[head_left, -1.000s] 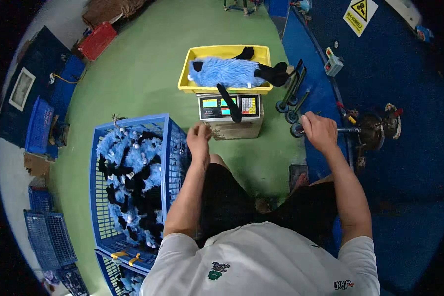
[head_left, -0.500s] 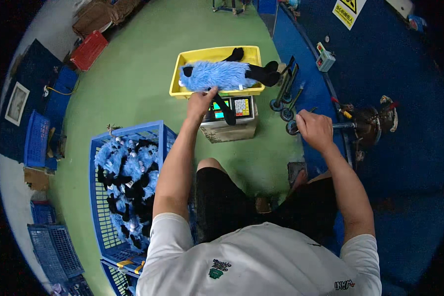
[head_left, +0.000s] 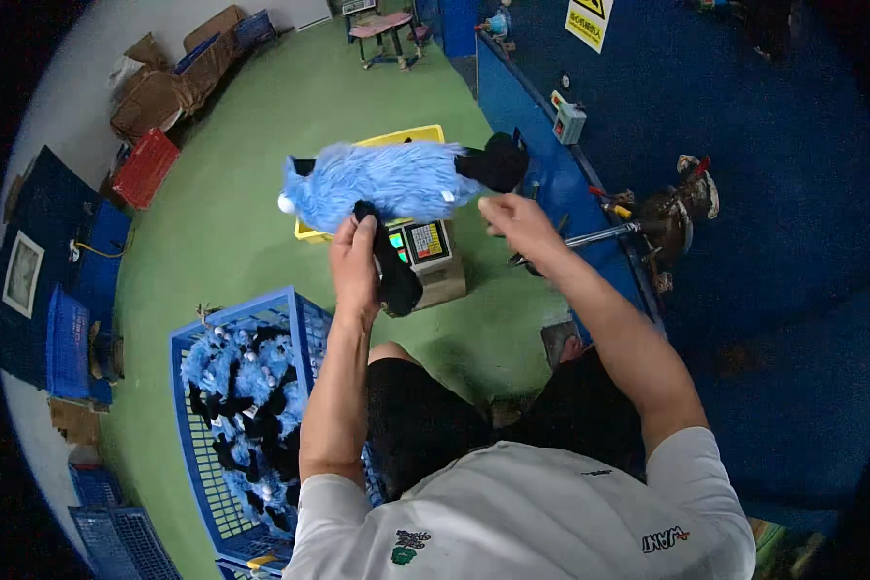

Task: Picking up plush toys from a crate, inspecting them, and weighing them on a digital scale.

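My left hand [head_left: 355, 259] is closed on a black limb of a blue furry plush toy [head_left: 387, 182], which looks limp and is lifted above the yellow tray [head_left: 399, 135]. The toy lies sideways, with its white nose at the left and black feet at the right. Just right of the toy's lower edge, my right hand [head_left: 522, 224] has curled fingers; whatever they may hold is hidden. A metal tube [head_left: 601, 234] from the machine passes close to my right wrist. Under the tray stands a digital scale [head_left: 425, 244] with lit green displays.
A blue basket [head_left: 179, 387] full of similar blue plush toys stands by my left arm. The blue machine panel [head_left: 522, 106] with a small control box [head_left: 569, 123] runs along the right. A red crate [head_left: 145, 168] and brown sacks [head_left: 155, 104] sit at the far left.
My left hand has raised the plush toy out of the yellow tray, nearer to me and leftward in view. My right hand has moved left from the metal tube toward the toy.
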`<state>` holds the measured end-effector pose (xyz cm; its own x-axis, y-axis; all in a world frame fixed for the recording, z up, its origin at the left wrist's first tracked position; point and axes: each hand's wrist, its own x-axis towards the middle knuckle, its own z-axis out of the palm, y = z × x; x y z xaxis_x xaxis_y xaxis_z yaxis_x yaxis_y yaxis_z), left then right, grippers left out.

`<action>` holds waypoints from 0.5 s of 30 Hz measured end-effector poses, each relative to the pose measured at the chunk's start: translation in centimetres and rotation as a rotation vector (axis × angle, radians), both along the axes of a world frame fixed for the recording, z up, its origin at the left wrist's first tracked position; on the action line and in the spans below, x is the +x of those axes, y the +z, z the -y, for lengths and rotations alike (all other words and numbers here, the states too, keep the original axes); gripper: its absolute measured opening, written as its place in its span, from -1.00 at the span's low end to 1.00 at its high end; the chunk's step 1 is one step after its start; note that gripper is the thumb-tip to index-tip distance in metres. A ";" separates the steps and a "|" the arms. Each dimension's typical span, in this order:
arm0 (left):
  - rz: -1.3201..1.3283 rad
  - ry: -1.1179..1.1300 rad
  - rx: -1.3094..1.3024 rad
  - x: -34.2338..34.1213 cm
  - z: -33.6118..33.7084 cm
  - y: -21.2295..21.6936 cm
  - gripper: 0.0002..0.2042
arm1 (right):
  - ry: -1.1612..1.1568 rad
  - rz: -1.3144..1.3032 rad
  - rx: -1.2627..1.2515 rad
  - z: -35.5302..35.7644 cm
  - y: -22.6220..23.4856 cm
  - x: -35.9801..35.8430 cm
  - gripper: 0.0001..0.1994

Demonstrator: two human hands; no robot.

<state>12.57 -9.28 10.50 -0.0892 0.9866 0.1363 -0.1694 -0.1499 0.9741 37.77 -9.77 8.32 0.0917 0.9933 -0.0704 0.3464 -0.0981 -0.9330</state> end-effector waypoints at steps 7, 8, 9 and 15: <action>0.158 -0.137 -0.088 -2.3 7.3 -4.2 -0.77 | 0.012 -0.880 0.123 3.0 0.6 -4.3 -0.76; 0.432 -0.174 -0.206 -2.3 7.0 -4.5 -0.71 | 0.060 -0.871 0.092 3.5 0.3 -4.4 -0.77; 0.708 -0.211 -0.322 -2.2 6.7 -4.9 -0.65 | 0.108 -0.861 0.061 4.1 -0.1 -4.3 -0.78; 0.896 -0.244 -0.553 -0.8 6.7 -11.7 -0.43 | 0.345 -0.787 -0.120 6.5 -3.8 -3.1 -0.74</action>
<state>11.80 -15.96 -1.16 0.2727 0.8960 -0.3505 -0.8196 0.4072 0.4032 34.71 -16.23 4.52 -0.3333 0.9382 -0.0931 -0.3670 -0.2200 -0.9038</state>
